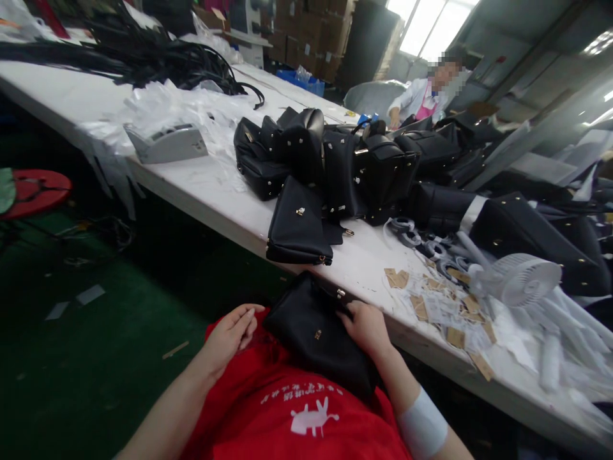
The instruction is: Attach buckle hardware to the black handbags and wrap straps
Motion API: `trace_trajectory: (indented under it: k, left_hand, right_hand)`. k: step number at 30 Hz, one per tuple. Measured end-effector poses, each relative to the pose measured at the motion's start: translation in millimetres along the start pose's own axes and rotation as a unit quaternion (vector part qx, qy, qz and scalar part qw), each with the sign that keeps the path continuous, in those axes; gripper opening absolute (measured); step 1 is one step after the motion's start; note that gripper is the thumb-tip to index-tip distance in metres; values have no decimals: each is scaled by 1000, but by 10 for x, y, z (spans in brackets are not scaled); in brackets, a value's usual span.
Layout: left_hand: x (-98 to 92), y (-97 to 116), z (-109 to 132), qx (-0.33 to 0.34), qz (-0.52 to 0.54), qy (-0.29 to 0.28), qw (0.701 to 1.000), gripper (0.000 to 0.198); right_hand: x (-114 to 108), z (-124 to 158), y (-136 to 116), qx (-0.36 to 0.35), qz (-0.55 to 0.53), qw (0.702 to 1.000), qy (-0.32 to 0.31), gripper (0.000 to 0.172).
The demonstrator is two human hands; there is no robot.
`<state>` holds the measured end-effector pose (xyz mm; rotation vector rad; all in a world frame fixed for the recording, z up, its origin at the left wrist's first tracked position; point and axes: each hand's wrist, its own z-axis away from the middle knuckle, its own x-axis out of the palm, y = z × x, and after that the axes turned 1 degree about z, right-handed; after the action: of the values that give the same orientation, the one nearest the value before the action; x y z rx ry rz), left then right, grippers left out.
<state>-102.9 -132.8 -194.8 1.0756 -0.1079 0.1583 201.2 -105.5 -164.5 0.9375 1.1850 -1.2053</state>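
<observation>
A black handbag (311,335) with a small gold fitting on its front lies tilted on my lap against a red apron. My right hand (366,326) grips its upper right edge, its fingertips hidden behind the leather. Just left of the bag is my left hand (239,326), fingers bent and pressed together; whatever may be between them is too small to tell. Another black bag (299,220) with its flap hanging out lies at the table edge, in front of my hands.
Several black bags (345,169) crowd the white table (211,198). Right of them are cardboard tags (419,306), tape rolls (405,230) and a white fan (524,280). A tape dispenser (167,142) and black straps (182,61) lie left. A co-worker (424,99) is across the table.
</observation>
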Motion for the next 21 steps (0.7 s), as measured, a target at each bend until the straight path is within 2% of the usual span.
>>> trace_trajectory:
  k: [4, 6, 8, 10, 13, 16, 18, 21]
  left_hand:
    - [-54, 12, -29, 25, -46, 39, 998, 55]
    - [-64, 87, -58, 60, -105, 31, 992, 62]
    - [-65, 193, -92, 91, -143, -20, 985, 72]
    - [-52, 297, -115, 101, -151, -102, 978, 76]
    - [24, 362, -90, 79, -196, -201, 957, 60]
    - [165, 271, -20, 73, -272, -250, 926, 53]
    - [252, 162, 0, 83, -306, -239, 918, 52]
    - [278, 33, -65, 95, -294, -156, 938, 41]
  right_hand:
    - [-198, 442, -101, -132, 6, 989, 68, 12]
    - [-306, 663, -157, -183, -6, 977, 109, 9]
    - [-401, 835, -198, -232, -23, 964, 125, 13]
    - [-466, 948, -223, -265, -40, 957, 109, 19]
    - [-497, 1011, -243, -261, -66, 962, 43, 27]
    - [-474, 977, -265, -227, -97, 969, 9, 33]
    - [-438, 920, -277, -211, -105, 972, 16, 36]
    - [-348, 798, -270, -185, -75, 980, 10, 52]
